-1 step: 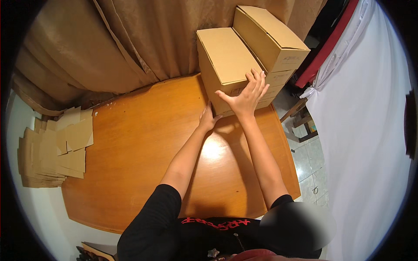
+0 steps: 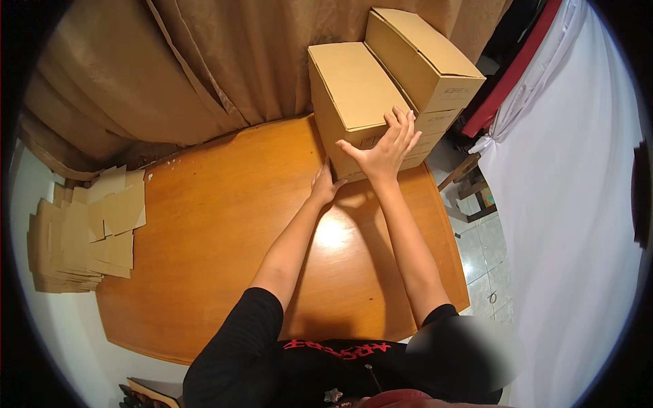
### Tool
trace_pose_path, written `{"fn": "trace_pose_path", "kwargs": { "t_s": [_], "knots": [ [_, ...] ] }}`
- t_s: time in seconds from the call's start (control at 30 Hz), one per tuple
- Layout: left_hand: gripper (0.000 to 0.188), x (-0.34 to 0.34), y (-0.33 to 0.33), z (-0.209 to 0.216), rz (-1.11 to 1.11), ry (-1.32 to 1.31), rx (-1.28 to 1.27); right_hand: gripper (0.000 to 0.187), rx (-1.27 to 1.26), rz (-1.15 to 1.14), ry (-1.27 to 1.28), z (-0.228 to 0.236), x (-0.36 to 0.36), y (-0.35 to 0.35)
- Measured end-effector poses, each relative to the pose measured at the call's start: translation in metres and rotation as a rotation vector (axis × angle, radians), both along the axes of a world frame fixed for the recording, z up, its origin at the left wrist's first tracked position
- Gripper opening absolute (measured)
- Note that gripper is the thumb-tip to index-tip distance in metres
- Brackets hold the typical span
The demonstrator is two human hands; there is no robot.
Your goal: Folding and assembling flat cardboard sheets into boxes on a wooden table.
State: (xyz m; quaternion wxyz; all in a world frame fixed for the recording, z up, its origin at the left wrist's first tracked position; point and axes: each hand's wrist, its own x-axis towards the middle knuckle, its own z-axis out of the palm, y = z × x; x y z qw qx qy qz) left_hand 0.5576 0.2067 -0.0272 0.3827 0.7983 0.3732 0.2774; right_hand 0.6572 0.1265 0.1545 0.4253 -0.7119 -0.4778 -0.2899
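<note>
A stack of brown cardboard boxes [image 2: 355, 85] with closed lids stands at the table's far right. My left hand [image 2: 325, 185] is low at its near left corner, fingers stretched along the side and thumb pointing across the front. Against the front face, close to the lid's near edge, my right hand [image 2: 389, 153] is open with fingers and thumb spread. Part of the front is hidden behind it. Right beside this stack rises a second, slightly taller stack of boxes [image 2: 425, 44].
The wooden table [image 2: 224, 224] has a curved right edge, with tiled floor [image 2: 486, 258] beyond. Flat cardboard pieces [image 2: 88, 228] are piled at its left end. A brown curtain [image 2: 204, 68] hangs behind, and a white cloth [image 2: 564, 204] hangs at the right.
</note>
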Motion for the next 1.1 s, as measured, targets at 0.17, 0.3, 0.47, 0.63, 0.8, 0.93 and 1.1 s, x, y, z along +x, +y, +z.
{"fn": "trace_pose_path", "kwargs": {
  "t_s": [0.17,0.3,0.47,0.63,0.8,0.93,1.1],
  "knots": [
    [0.079,-0.007,-0.003,0.004,-0.001,0.028,-0.020,0.100,0.023,-0.047,0.000,-0.001,-0.002,0.006],
    [0.074,-0.018,-0.014,0.008,0.014,0.062,-0.027,0.100,0.017,-0.046,0.002,0.000,-0.002,0.005],
    [0.074,-0.058,-0.038,0.008,0.011,0.004,-0.171,0.101,-0.001,-0.062,0.002,-0.001,-0.020,-0.006],
    [0.067,-0.131,-0.084,0.019,0.081,-0.067,-0.183,0.088,0.032,0.065,0.035,-0.031,-0.084,-0.040],
    [0.056,-0.234,-0.122,0.031,0.305,-0.060,-0.429,0.072,-0.396,0.484,0.289,-0.097,-0.200,-0.074],
    [0.051,-0.311,-0.146,0.029,0.431,-0.145,-0.436,0.059,-0.495,0.708,0.359,-0.138,-0.282,-0.098],
    [0.047,-0.402,-0.174,0.021,0.518,-0.132,-0.389,0.039,-0.683,0.924,0.462,-0.143,-0.366,-0.109]
  ]
}}
